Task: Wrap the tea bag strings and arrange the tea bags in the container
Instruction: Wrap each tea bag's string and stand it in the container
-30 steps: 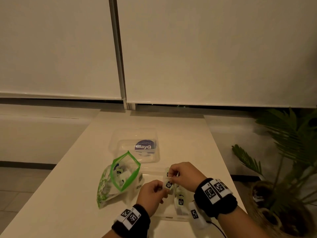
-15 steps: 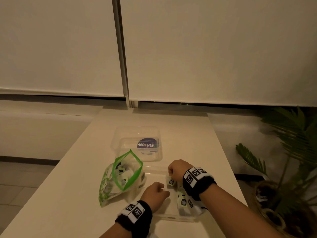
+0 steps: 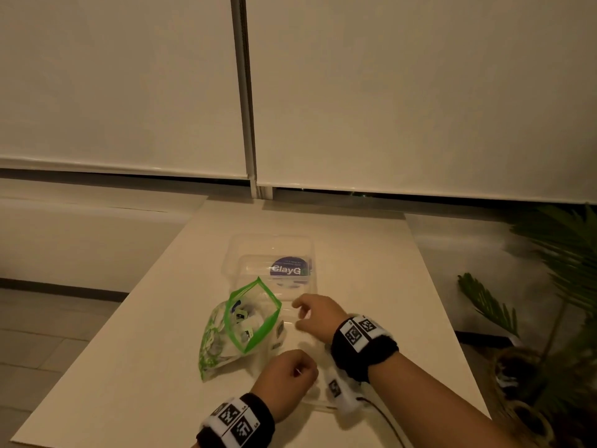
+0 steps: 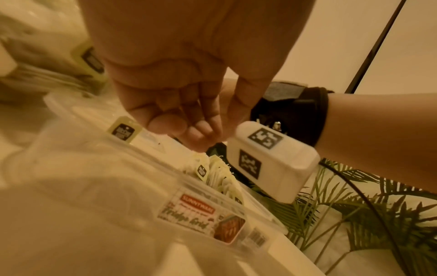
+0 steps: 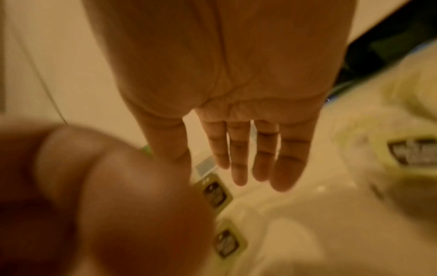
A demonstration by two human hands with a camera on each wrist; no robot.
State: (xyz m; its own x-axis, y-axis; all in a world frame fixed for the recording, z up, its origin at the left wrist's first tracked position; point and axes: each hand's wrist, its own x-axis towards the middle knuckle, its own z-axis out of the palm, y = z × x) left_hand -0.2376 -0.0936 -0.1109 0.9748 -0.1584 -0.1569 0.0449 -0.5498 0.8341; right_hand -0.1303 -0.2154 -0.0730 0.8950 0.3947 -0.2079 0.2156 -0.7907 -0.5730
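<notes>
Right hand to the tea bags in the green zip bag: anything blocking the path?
Nothing visible. The right hand, fingers straight and empty, hovers beside the open mouth of the zip bag, which faces it. Tea bags show inside the opening. Only bare container floor lies between hand and bag.

In the right wrist view, everything is smeared by motion blur: the tea bag tags (image 5: 216, 194) at five o'clock of the right hand (image 5: 236, 112) cannot be read, and the seven o'clock corner is filled by an unfocused mass. In the head view, the clear container (image 3: 310, 396) is largely covered by both forearms. What, if anything, is pinched by the left hand (image 4: 189, 89) cannot be told.
</notes>
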